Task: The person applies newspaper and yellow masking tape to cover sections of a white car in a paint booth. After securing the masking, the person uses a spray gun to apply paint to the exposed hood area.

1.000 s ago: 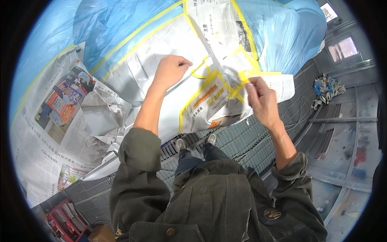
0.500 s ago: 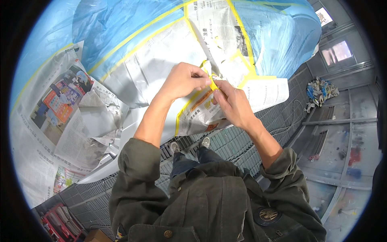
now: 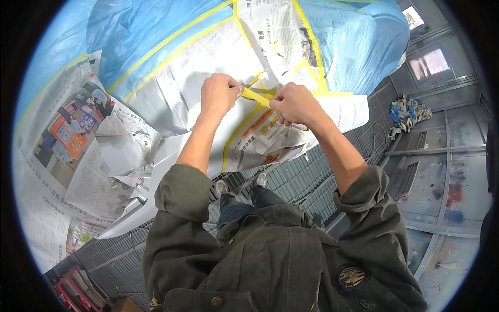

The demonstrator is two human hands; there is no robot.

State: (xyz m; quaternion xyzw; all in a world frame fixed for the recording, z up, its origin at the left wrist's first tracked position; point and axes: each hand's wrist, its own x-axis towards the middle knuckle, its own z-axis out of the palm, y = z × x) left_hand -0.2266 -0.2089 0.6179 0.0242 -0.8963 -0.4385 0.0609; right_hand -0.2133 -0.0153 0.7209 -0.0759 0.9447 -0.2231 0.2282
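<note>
Newspaper sheets (image 3: 78, 200) at the left of the frame carry dark columns of print and a colour photograph; a round gold-and-black patch (image 3: 352, 277) marks the sleeve at lower right. Near the centre of the frame, a narrow strip of yellow tape (image 3: 257, 98) slants almost straight between the hands. The left hand (image 3: 218, 93) pinches its upper-left end; the right hand (image 3: 295, 105), fingers curled, seems to pinch the lower-right end, its fingertips partly hidden.

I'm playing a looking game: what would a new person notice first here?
Probably the big blue plastic sheet across the top. Next, a yellow tape strip in the middle, held between left hand and right hand. Newspaper with a colourful picture is on the left.
</note>
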